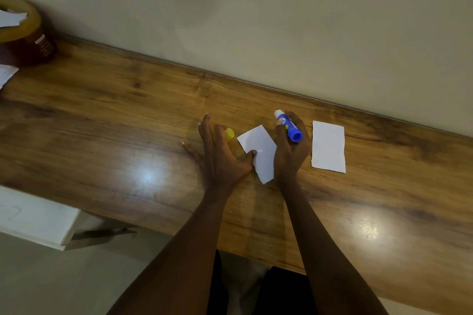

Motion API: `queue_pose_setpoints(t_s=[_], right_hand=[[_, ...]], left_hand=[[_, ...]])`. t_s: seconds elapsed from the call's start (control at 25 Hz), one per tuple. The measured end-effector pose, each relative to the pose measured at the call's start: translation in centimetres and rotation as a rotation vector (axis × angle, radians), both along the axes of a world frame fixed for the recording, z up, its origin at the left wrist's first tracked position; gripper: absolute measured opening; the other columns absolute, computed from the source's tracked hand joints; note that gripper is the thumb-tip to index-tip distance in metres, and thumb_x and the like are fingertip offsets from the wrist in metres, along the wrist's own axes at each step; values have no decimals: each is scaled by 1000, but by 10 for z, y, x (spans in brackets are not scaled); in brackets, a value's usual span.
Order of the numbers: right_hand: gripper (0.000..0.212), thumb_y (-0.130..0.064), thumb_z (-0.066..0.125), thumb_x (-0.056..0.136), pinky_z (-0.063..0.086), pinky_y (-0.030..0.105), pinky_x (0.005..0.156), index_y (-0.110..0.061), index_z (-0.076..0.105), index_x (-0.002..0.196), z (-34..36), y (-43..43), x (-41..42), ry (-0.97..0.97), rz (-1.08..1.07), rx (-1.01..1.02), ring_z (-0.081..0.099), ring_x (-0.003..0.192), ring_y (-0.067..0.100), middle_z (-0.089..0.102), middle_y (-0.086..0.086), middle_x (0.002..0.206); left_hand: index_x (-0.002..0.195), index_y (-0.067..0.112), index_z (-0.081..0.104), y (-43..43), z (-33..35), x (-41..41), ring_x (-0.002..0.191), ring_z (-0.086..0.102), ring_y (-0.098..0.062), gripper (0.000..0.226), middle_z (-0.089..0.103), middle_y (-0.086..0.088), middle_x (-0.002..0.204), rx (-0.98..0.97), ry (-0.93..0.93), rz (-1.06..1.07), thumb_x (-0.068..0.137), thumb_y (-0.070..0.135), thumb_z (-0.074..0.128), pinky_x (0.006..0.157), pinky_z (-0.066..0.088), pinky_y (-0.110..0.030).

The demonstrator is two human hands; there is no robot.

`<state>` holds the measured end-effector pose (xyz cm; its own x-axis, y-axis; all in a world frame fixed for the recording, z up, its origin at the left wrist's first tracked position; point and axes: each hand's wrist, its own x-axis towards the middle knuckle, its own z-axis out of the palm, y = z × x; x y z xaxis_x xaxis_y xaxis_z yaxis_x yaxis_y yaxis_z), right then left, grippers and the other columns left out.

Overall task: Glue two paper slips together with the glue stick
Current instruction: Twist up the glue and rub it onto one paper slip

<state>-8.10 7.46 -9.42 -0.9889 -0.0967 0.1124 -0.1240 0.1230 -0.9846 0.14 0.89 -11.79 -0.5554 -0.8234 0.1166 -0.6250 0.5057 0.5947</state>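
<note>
Two white paper slips lie flat on the wooden table [102,115]. One slip [258,146] lies between my hands, and the thumb of my left hand [220,156] presses on its left edge, fingers spread flat. The other slip [328,147] lies apart to the right, untouched. My right hand [290,151] grips a blue glue stick [288,125], uncapped, its white glue tip pointing up and away above the table. The yellow cap [229,134] rests on the table beside my left fingers.
A round brown container [28,41] with white paper in it stands at the far left by the wall. More white paper [5,75] lies at the left edge. A white surface [33,220] sits below the table's near edge.
</note>
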Motion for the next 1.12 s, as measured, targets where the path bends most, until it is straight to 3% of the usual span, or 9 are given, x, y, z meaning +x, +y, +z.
queue_pose_setpoints(t_s=[0.08,0.16,0.32,0.72,0.8,0.88,0.96,1.04,1.12], right_hand=[[35,-6,61,80,48,21,77,1,54,114,9,8,4,65,-42,37,58,89,21,63,17,109],[36,-9,63,78,47,31,79,-1,56,113,10,18,18,181,3,231,60,87,26,66,22,106],[40,-8,65,78,35,45,101,-8,54,117,-1,29,53,111,277,627,54,111,33,60,18,122],[54,3,61,76,34,42,104,-16,43,124,14,8,-32,129,848,703,44,120,33,48,16,134],[55,2,64,74,37,41,101,-14,45,123,11,5,-32,170,807,659,48,116,31,52,17,129],[43,-6,67,74,45,28,88,-10,52,115,8,4,-26,239,624,492,57,98,19,62,11,109],[21,-14,63,79,46,8,65,-14,60,100,6,0,-18,133,427,204,56,70,0,63,-2,86],[12,-11,59,83,43,6,51,-21,58,90,6,-10,-14,-78,334,-23,54,53,-3,58,-5,68],[15,-5,59,81,43,5,49,-16,54,89,5,-18,-14,-122,339,-21,54,52,-2,54,-4,65]], left_hand=[[115,15,39,1,1,0,141,12,-33,74,19,-12,152,-11,-14,0,58,47,74,107,-6,-65],[115,16,39,1,1,0,141,9,-32,72,18,-11,152,-7,-17,-4,59,47,73,107,-8,-63],[114,16,40,2,2,0,141,9,-31,69,20,-12,152,-18,-11,-23,61,47,71,106,-9,-63],[127,16,38,5,6,5,141,10,-35,56,39,-13,144,-39,-8,-176,75,33,48,106,-13,-62],[125,16,39,5,5,6,142,8,-30,49,39,-14,143,-11,-43,-196,79,31,49,106,-17,-58],[123,17,40,5,5,6,143,7,-28,46,41,-13,143,8,-40,-202,80,30,49,107,-17,-58],[119,17,42,5,6,6,143,8,-27,46,45,-12,140,20,-30,-199,75,30,43,107,-18,-56],[118,17,43,5,8,7,142,10,-26,48,47,-12,139,18,-25,-187,72,30,39,108,-17,-56],[120,16,44,5,8,7,142,11,-26,51,45,-13,140,12,-27,-178,71,29,39,109,-15,-57]])
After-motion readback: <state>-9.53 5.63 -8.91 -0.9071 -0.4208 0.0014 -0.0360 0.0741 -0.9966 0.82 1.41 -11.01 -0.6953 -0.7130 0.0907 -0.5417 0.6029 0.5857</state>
